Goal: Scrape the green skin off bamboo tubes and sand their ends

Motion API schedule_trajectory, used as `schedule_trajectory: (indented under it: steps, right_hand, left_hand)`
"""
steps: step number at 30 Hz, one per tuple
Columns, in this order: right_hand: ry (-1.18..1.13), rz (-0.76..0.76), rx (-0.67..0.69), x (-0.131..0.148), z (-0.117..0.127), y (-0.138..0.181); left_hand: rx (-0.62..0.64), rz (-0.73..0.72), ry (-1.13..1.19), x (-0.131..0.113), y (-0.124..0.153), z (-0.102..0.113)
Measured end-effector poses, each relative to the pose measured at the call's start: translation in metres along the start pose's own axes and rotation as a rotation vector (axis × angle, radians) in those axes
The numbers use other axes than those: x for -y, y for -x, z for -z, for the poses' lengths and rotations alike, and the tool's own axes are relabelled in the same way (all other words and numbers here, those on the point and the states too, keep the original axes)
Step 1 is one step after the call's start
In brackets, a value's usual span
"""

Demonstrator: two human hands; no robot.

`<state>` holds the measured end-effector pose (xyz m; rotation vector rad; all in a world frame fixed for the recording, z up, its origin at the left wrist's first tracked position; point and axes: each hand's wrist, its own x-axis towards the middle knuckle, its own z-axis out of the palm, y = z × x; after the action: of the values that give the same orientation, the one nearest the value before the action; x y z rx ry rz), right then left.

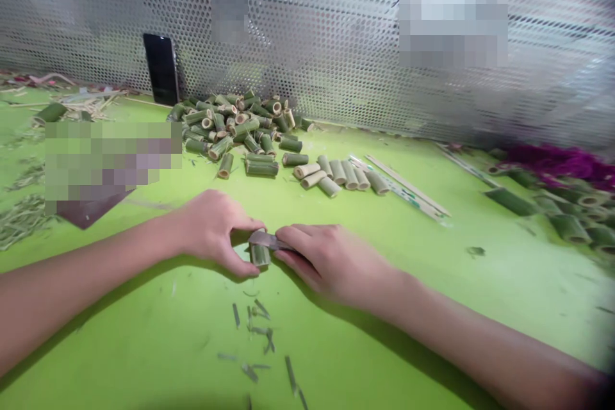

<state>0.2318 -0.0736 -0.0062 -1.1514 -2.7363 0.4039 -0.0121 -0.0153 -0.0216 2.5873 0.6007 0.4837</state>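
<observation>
My left hand (216,230) pinches a short green bamboo piece (260,255) that stands upright on the green table (432,282). My right hand (327,259) is closed around a small knife (266,240), whose blade lies across the top of the bamboo piece. Thin green shavings (259,327) lie on the table just in front of both hands.
A heap of cut bamboo pieces (240,125) lies behind the hands, with a row of several more (336,176) to its right. A black phone (161,68) leans on the perforated metal wall. Thin sticks (408,192), more bamboo (552,211) and purple material (562,163) lie at right.
</observation>
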Motion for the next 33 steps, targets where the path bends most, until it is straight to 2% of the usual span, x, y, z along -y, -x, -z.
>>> schedule_trajectory:
  steps: [4,9,11,15,21,28,33]
  right_hand:
    - [-0.079,0.039,0.059,-0.005,0.007,0.004]
    - [-0.204,0.144,0.199,-0.006,0.018,0.011]
    - [-0.192,0.104,0.153,-0.006,0.016,0.012]
    - [-0.006,-0.036,-0.007,-0.004,0.005,0.006]
    - [0.093,-0.023,-0.051,0.003,-0.002,-0.001]
    - [0.016,0.009,-0.013,-0.001,0.000,-0.001]
    - [-0.085,0.028,0.096,-0.004,0.012,0.004]
  left_hand:
    - [-0.007,0.001,0.003,-0.001,0.001,0.001]
    - [0.004,0.008,0.024,0.001,0.003,0.000]
    - [0.010,0.008,0.017,0.002,0.003,0.000]
    - [0.004,0.002,-0.021,0.002,0.002,-0.002]
    - [0.021,0.040,0.007,-0.003,-0.002,-0.001]
    - [-0.024,0.053,0.046,-0.002,-0.002,-0.003]
    - [-0.019,0.036,0.059,0.000,-0.001,-0.005]
